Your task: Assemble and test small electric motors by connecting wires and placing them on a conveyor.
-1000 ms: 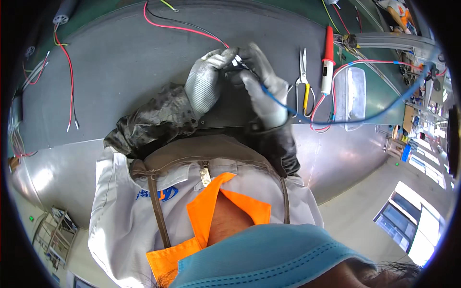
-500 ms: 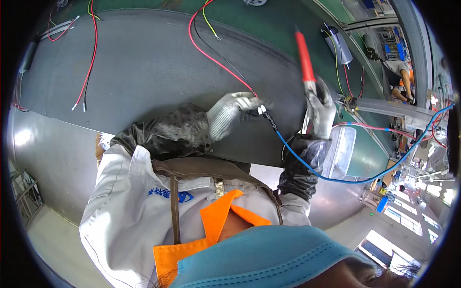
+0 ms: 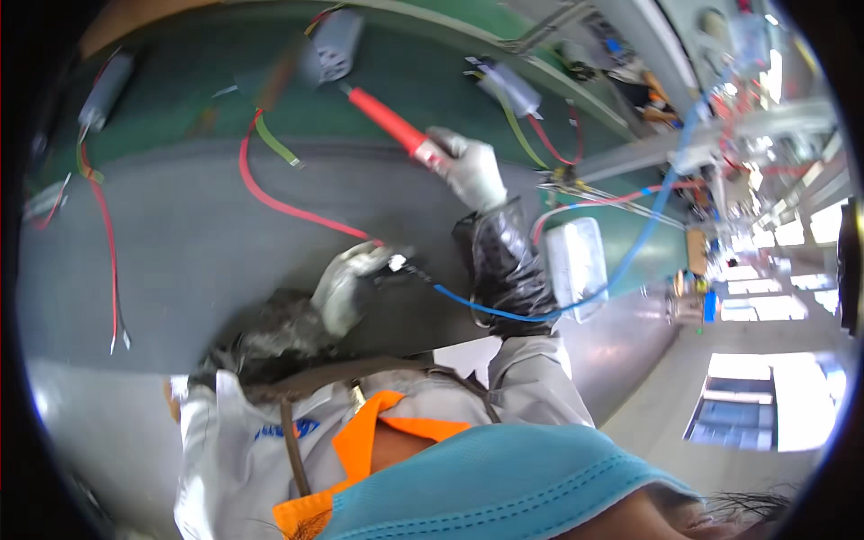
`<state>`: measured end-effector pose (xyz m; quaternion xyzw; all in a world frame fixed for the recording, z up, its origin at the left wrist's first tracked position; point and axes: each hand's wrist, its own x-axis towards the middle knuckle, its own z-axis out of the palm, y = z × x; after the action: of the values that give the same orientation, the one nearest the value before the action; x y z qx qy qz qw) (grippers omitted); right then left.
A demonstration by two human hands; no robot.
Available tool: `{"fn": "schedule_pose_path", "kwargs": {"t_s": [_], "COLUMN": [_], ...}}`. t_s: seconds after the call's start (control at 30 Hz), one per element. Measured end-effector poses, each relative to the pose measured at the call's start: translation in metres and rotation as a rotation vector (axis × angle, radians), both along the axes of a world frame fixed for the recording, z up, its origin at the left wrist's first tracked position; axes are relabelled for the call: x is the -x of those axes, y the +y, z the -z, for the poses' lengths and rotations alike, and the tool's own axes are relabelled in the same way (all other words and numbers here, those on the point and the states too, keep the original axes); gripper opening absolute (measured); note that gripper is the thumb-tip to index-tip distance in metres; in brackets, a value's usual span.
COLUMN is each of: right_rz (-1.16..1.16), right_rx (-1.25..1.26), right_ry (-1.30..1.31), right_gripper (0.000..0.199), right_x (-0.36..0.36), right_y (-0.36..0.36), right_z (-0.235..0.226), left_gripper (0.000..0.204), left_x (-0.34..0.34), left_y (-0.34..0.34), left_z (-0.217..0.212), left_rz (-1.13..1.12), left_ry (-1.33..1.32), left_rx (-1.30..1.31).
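Note:
My gloved left hand [image 3: 342, 286] is closed on the end of a red wire [image 3: 288, 207], low over the dark bench. At its fingertips is a small white connector [image 3: 397, 263] that leads into a blue cable [image 3: 504, 314]. My gloved right hand [image 3: 475, 171] grips a red pen-shaped probe [image 3: 389, 121], aimed up and to the left. The probe's thin tip lies close to a silver cylindrical part [image 3: 340, 43] at the far side. Blur hides whether they touch. A yellow-green wire [image 3: 279, 144] with a metal end runs beside the red one.
Another silver cylinder [image 3: 106, 90] with red wires lies far left, and a third [image 3: 511, 88] stands right of the probe. A clear plastic tray [image 3: 577, 261] sits beside my right forearm. A metal rail [image 3: 648, 153] crosses at the right, under the looping blue cable.
My right hand has carried the red probe forward and left, from upright to slanting toward the silver cylinder. My view has shifted; the left hand keeps the wire and connector.

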<state>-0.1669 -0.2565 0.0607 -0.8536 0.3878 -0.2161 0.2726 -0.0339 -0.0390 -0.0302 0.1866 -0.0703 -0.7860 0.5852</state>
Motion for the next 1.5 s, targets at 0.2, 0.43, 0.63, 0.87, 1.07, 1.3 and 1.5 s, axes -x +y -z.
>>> {"fn": "schedule_pose_path", "kwargs": {"t_s": [0.2,0.43,0.63,0.87,1.07,1.3,1.5], "right_rz": [0.296,-0.285,-0.727,0.233,-0.393,0.400,0.561], "right_rx": [0.405,0.043,0.047,-0.054,-0.305,0.078,0.383], "right_ry": [0.249,0.075,-0.055,0.688,0.070,0.002,0.613], "right_gripper": [0.044,0.079,0.037,0.045,0.044,0.039,0.090], "right_x": [0.153,0.135,0.087,0.104,0.047,0.013,0.066], "right_y": [0.031,0.111,0.146,0.112,0.104,-0.093,-0.180], "right_z": [0.000,-0.035,-0.054,-0.046,-0.055,0.003,0.017], "left_gripper": [0.028,0.042,0.048,0.058,0.031,0.031,0.023], "left_x": [0.014,0.014,-0.007,-0.034,-0.094,-0.301,-0.362], "left_y": [0.007,-0.003,-0.035,-0.130,-0.084,-0.109,-0.087], "left_z": [-0.021,-0.040,-0.015,-0.067,-0.086,-0.049,-0.011], "left_rz": [-0.136,-0.074,-0.275,0.392,0.128,-0.286,-0.180], "left_ry": [-0.277,-0.435,-0.984,-1.172,-1.810,-2.875,-2.182], "left_rx": [0.011,0.036,0.265,0.117,1.055,-0.019,0.528]}}
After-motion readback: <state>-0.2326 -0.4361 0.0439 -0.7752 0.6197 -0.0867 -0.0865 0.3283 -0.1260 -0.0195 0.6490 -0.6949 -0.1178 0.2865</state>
